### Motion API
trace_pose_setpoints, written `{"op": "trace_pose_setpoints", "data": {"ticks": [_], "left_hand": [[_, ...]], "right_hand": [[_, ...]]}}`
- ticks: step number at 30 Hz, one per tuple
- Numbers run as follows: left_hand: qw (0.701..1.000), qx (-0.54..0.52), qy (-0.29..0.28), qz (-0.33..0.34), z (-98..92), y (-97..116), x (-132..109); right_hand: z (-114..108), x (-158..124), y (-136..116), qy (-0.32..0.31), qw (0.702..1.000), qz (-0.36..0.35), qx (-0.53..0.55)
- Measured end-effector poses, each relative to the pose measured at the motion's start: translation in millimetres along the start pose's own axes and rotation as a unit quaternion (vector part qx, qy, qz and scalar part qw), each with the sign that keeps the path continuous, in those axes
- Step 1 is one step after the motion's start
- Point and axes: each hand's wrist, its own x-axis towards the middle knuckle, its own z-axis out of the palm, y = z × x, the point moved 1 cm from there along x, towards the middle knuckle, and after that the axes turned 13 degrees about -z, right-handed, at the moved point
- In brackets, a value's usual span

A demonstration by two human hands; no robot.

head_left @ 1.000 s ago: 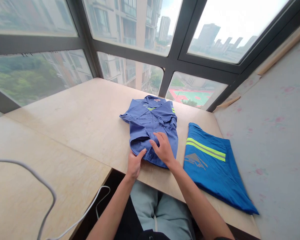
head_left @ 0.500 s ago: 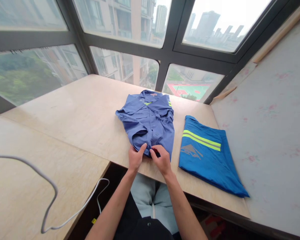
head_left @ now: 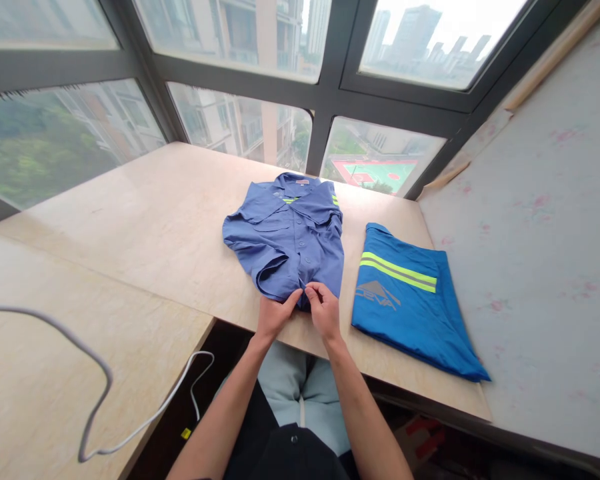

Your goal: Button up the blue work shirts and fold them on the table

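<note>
A folded blue work shirt [head_left: 287, 240] with yellow-green stripes at its collar lies on the pale wooden table [head_left: 170, 220] in front of me. My left hand [head_left: 273, 313] and my right hand [head_left: 323, 307] meet at the shirt's near hem, each pinching the cloth between thumb and fingers. The hem is lifted slightly at the middle where the fingers grip. To the right lies a folded bright blue garment [head_left: 410, 300] with yellow-green reflective stripes and a grey logo.
A white cable [head_left: 100, 387] loops over the lower table section at the left and hangs off its edge. Large windows with dark frames [head_left: 325, 100] stand behind the table. A pale speckled surface [head_left: 545, 253] rises at the right.
My right hand slid from the shirt's front down to the near hem. Both hands now pinch the hem together at its middle. The view shifted slightly.
</note>
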Motion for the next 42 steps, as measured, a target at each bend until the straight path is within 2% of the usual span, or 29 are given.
{"op": "trace_pose_setpoints", "data": {"ticks": [10,16,21,25,27,29,31,33,35,37,39,42], "left_hand": [[0.999,-0.036,0.005,0.011,-0.7,-10,8],[0.999,-0.046,0.015,-0.025,0.8,-17,11],[0.997,-0.054,0.043,-0.02,0.4,-13,10],[0.997,-0.057,0.045,-0.025,0.1,-6,6],[0.995,-0.054,0.073,-0.029,0.1,-5,1],[0.989,-0.047,0.143,-0.01,-0.7,-6,-6],[0.973,-0.043,0.224,0.036,-2.1,-9,-14],[0.957,-0.032,0.269,0.105,-3.1,-12,-24],[0.952,0.011,0.25,0.175,-2.6,-11,-33],[0.956,0.064,0.191,0.213,-0.3,-7,-40],[0.968,0.09,0.135,0.191,3.1,0,-43],[0.99,0.084,0.078,0.087,8.2,7,-43]], "right_hand": [[3,0,1,0.0,1.0,0.019,0.007],[6,-1,-3,0.006,1.0,0.015,0.01],[6,-3,-4,0.007,1.0,0.019,0.023],[2,-3,-6,0.008,0.999,0.025,0.039],[-1,-3,-7,0.019,0.998,0.034,0.054],[-2,-4,-7,0.029,0.996,0.044,0.073],[-2,-4,-7,0.034,0.994,0.052,0.089],[-1,-5,-7,0.041,0.992,0.06,0.103],[-1,-5,-7,0.048,0.99,0.066,0.114],[-1,-5,-7,0.051,0.989,0.071,0.121],[-2,-4,-8,0.053,0.988,0.073,0.124],[-5,-4,-8,0.066,0.988,0.073,0.12]]}}
